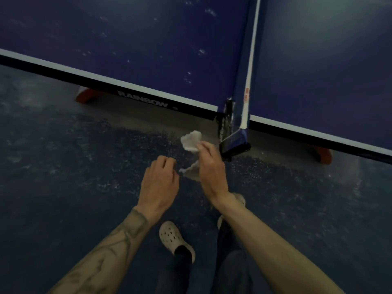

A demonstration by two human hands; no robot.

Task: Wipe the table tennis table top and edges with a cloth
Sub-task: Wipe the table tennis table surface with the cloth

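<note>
White cloth (pixel 191 142) sticks out beyond the fingers of our right hand (pixel 212 175), which clamp it. Our left hand (pixel 159 184) curls just left of it; we cannot tell if it touches.

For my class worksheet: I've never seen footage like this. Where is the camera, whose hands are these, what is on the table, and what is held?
No machine here: the camera sits on a person's head, looking forward and down, so you see their own arms. The right hand grips a crumpled white cloth. The left hand, fingers curled, is beside the cloth's lower end; touching or not, I cannot tell. Both hands are over the floor, short of the blue table, which has a net and pale specks on its top.
</note>
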